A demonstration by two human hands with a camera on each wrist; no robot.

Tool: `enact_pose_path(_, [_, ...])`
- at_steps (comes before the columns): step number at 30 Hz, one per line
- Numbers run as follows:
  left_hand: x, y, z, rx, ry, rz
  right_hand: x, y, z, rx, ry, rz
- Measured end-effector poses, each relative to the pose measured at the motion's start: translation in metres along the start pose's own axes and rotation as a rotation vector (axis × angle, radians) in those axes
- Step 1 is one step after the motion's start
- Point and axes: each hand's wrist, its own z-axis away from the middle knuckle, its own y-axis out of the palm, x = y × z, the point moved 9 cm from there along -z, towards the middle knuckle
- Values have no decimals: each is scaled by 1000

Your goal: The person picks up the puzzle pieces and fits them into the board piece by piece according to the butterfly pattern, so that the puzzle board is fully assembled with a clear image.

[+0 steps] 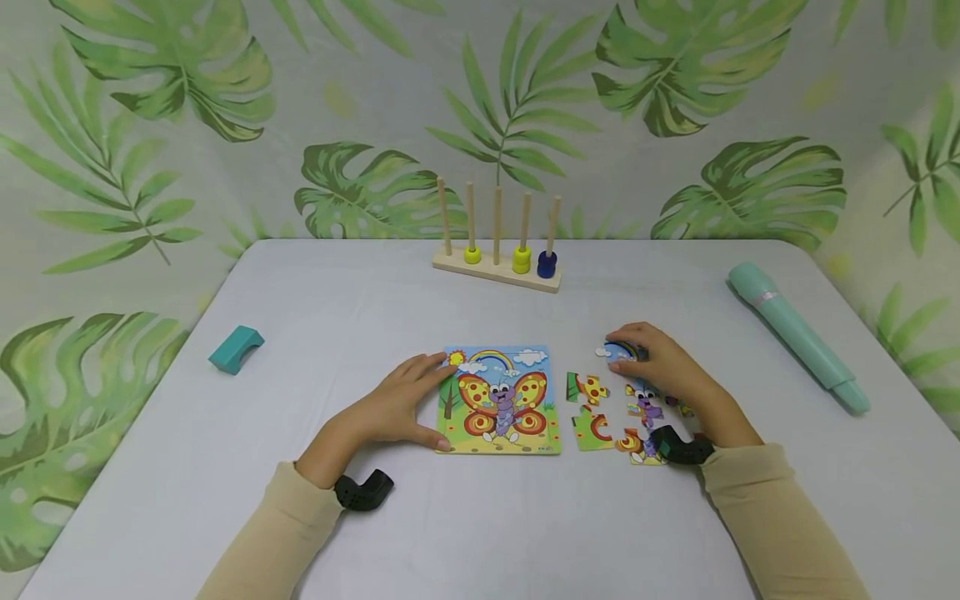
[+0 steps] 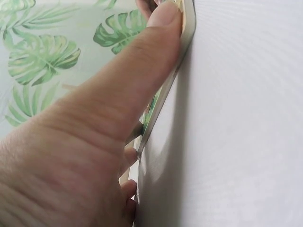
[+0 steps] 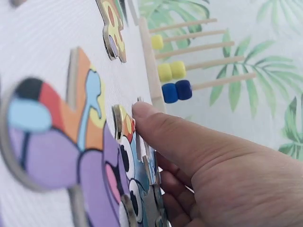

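Observation:
A square butterfly puzzle board (image 1: 498, 408) lies flat on the table. My left hand (image 1: 401, 406) rests at its left side, thumb on the lower-left corner and fingertips by the upper-left corner. In the left wrist view the thumb (image 2: 137, 71) lies along the board's edge. Right of the board, my right hand (image 1: 663, 362) pinches a rainbow-and-cloud puzzle piece (image 1: 619, 352) between thumb and fingers. Several loose puzzle pieces lie about that hand, among them a green one (image 1: 592, 429) and a purple butterfly-body piece (image 3: 61, 137). The right hand partly hides others.
Behind the board stands a wooden peg rack (image 1: 495, 268) with yellow and blue beads. A teal arch block (image 1: 236, 348) is at the far left. Toward the right edge lies a mint-green microphone-shaped toy (image 1: 798, 333). A leaf-print cloth (image 1: 360, 192) hangs behind the table.

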Motion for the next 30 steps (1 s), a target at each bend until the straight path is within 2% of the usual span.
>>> enact_pose_path(6, [-1,0,0,1,4,9,1,-1,0,-14,-5,37])
enact_pose_path(13, [-1,-2,1,-3,1,15,13,-8,1,-89,-18,27])
enact_pose_path(17, [-1,-2,1,-3,-1,24,39,-17,3,-165,-83,-9])
enact_pose_path(22, [-3,-3,2,3,-4,17,86,-19,7,-230,-232,-58])
enact_pose_path(27, [-3,-3,2,0,-1,17,132,-6,8,-223,-375,-80])
enact_pose_path(30, [-3,-3,2,0,0,18,150,8,4,-189,-413,-106])
